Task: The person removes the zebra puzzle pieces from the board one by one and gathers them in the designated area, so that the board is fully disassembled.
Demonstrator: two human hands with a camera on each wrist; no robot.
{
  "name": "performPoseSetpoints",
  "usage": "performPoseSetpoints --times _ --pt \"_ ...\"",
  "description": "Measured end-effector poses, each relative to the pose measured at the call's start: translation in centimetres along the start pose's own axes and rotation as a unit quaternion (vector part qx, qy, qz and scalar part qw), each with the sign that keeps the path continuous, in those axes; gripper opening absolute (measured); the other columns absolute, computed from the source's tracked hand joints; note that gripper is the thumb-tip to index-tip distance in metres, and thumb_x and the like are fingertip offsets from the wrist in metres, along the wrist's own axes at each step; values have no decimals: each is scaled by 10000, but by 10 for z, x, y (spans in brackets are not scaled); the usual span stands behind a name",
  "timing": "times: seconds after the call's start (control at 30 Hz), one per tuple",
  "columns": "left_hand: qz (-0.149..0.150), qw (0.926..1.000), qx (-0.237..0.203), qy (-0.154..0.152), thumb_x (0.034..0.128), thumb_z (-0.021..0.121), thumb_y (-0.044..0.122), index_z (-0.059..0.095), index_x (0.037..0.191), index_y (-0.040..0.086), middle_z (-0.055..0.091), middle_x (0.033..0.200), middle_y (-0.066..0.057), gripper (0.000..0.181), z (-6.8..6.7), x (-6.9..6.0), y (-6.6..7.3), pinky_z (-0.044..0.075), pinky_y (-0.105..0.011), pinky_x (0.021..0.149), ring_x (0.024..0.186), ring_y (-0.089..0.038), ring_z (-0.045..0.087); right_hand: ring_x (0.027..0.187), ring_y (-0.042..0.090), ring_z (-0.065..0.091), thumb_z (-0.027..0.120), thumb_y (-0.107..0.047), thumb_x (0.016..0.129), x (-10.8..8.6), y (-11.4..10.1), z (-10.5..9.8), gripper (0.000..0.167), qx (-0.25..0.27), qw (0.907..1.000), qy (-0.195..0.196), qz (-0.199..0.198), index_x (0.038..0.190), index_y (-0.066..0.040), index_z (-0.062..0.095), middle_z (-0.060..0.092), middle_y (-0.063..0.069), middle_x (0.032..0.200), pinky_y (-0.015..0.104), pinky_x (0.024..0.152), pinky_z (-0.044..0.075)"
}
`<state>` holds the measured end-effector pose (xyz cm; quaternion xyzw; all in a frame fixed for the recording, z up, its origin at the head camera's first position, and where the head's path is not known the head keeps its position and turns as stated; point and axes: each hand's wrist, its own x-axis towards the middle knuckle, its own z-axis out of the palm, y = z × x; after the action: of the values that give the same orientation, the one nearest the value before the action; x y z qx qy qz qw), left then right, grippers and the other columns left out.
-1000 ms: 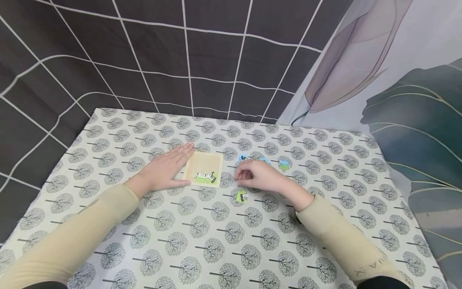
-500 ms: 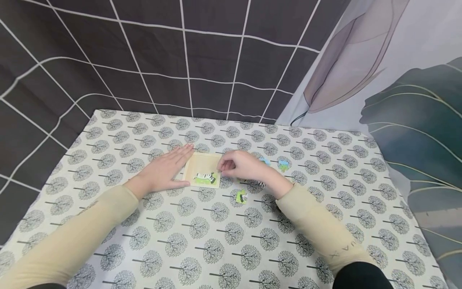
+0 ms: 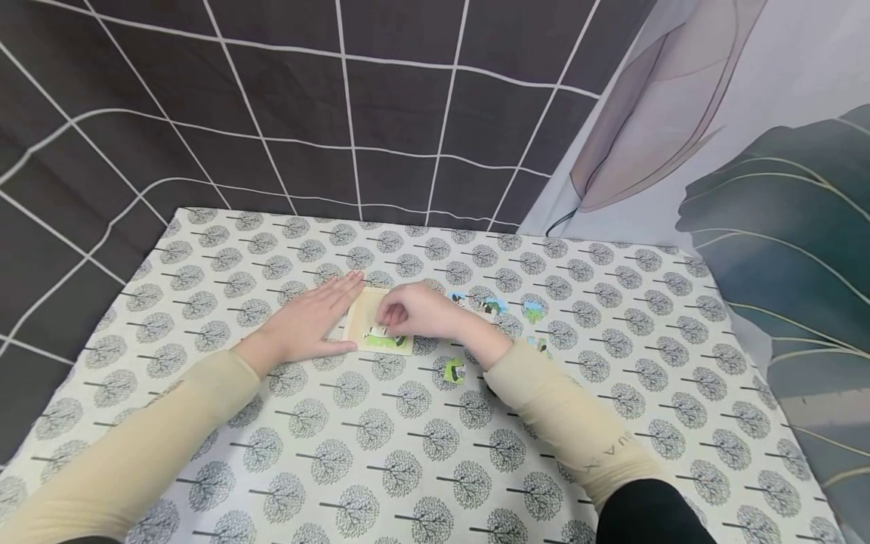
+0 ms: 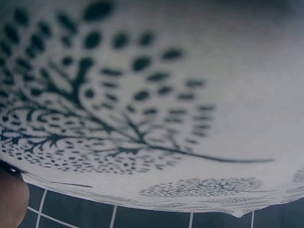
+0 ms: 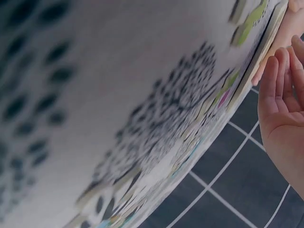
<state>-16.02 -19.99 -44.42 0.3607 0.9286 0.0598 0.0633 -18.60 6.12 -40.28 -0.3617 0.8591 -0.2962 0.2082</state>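
A square wooden puzzle tray (image 3: 351, 332) lies on the table in the head view, with a zebra picture on green in its near part. My left hand (image 3: 302, 321) rests flat along the tray's left edge, fingers straight, thumb at the lower corner. Over the tray's right half is my right hand (image 3: 421, 311), thumb and fingers brought together; it seems to pinch a small puzzle piece, which the fingers hide. The right wrist view shows this hand (image 5: 287, 104) with bent fingers. A green piece with black and white (image 3: 454, 370) lies near the tray's lower right.
More loose pieces lie right of the tray: a blue one (image 3: 455, 298), a blue-green one (image 3: 492, 305), a tree piece (image 3: 534, 310) and one partly behind the right forearm (image 3: 539, 344). A tree-print cloth (image 3: 353, 453) covers the table. A dark grid curtain (image 3: 292, 91) hangs behind.
My right hand has moved left from the loose pieces to over the tray, uncovering pieces behind it. The left hand has stayed on the tray's edge.
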Motion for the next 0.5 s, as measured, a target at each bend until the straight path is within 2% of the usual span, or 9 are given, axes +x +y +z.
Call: performPoseSetpoints --times 0.27,0.5 --pt "4 10000 8 -21 1014 523 680 127 1686 -22 68 1792 -168 1049 1 0 -1 161 -484 1380 1670 -357 117 979 168 727 825 -71 898 11 -7 8 261 -506 9985 -209 89 1151 -51 767 778 74 1079 208 926 601" --pt "23 10000 -18 -10 1014 526 674 129 1687 -21 70 1792 -165 1045 1 0 -1 162 -482 1381 1671 -357 117 996 172 705 845 -85 883 13 -8 9 297 -724 9968 -328 54 1169 -51 770 764 68 1089 254 965 597"
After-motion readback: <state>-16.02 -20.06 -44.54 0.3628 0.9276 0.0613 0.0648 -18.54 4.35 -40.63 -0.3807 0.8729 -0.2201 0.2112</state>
